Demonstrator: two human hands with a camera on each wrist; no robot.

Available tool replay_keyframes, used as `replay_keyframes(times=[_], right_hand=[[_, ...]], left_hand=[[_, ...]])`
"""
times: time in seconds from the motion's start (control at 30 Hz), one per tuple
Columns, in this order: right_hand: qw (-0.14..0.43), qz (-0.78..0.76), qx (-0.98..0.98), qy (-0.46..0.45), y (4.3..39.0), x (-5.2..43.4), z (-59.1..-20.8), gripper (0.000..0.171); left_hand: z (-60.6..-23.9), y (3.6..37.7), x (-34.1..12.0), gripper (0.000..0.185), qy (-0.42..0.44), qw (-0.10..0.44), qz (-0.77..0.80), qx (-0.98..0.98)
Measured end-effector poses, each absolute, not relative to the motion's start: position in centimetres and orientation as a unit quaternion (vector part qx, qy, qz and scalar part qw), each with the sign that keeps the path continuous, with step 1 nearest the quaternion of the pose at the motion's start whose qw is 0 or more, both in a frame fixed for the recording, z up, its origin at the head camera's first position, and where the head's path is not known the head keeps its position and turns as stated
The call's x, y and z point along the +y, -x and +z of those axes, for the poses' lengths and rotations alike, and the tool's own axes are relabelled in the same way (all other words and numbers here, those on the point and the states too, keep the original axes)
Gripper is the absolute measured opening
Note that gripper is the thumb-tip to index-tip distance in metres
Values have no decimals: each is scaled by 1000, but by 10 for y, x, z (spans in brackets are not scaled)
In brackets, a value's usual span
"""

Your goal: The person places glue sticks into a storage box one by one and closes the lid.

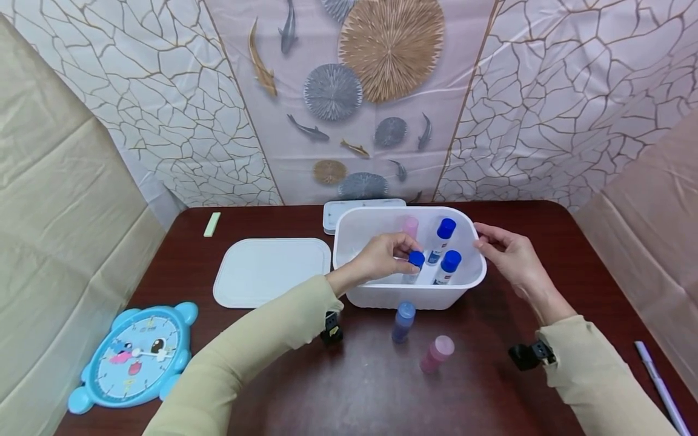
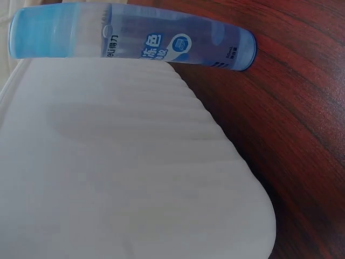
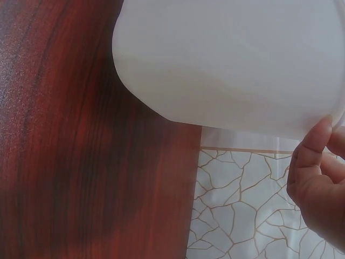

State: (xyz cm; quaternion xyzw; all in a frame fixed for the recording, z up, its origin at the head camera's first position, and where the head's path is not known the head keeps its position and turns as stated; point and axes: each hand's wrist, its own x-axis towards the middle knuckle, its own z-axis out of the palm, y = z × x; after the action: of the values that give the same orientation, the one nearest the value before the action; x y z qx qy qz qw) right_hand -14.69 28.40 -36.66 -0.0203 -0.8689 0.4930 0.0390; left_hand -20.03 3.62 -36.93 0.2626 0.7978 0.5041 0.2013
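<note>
My left hand (image 1: 384, 257) reaches over the near wall of a white plastic bin (image 1: 403, 297) and grips a blue-capped glue bottle (image 1: 416, 259) by its cap end. Inside the bin, to its right, stand two more bottles with dark blue caps, one farther back (image 1: 446, 229) and one nearer (image 1: 451, 261). A pink bottle (image 1: 410, 226) stands behind my left fingers. At the bin's right end, my right hand (image 1: 512, 257) pinches the rim between thumb and fingers; the right wrist view also shows this hand (image 3: 318, 178) at the rim.
In front of the bin, a clear blue glue bottle (image 1: 403, 322) and a pink one (image 1: 437, 354) stand upright. A white lid (image 1: 271, 272) lies left, with a blue clock (image 1: 136, 354) nearer. Behind the bin is a pale case (image 1: 329, 218); a pen (image 1: 660, 384) lies far right.
</note>
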Motion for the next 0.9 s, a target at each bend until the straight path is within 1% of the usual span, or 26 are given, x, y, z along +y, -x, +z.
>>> replay_keyframes(times=[0.2, 0.33, 0.4, 0.47, 0.57, 0.7, 0.8, 0.9], right_hand=[[36, 494, -869, 19, 147, 285, -369, 45], [32, 494, -868, 21, 146, 285, -369, 46], [31, 494, -869, 24, 146, 286, -369, 46], [30, 494, -869, 27, 146, 286, -368, 46], [28, 493, -869, 26, 146, 285, -368, 46], [29, 492, -870, 28, 147, 286, -367, 46], [32, 492, -869, 30, 148, 285, -367, 45], [31, 495, -868, 30, 148, 284, -367, 45]], left_hand=[[-370, 200, 36, 32, -267, 205, 498, 799], [-369, 201, 33, 43, -274, 208, 497, 797], [-365, 200, 30, 48, -276, 201, 503, 794], [-360, 196, 25, 49, -279, 183, 519, 787], [-349, 179, 14, 41, -282, 155, 570, 756], [-342, 146, -2, 30, -293, 131, 633, 704], [-350, 123, -11, 28, -280, 126, 667, 679], [-366, 105, -16, 30, -245, 128, 700, 659]])
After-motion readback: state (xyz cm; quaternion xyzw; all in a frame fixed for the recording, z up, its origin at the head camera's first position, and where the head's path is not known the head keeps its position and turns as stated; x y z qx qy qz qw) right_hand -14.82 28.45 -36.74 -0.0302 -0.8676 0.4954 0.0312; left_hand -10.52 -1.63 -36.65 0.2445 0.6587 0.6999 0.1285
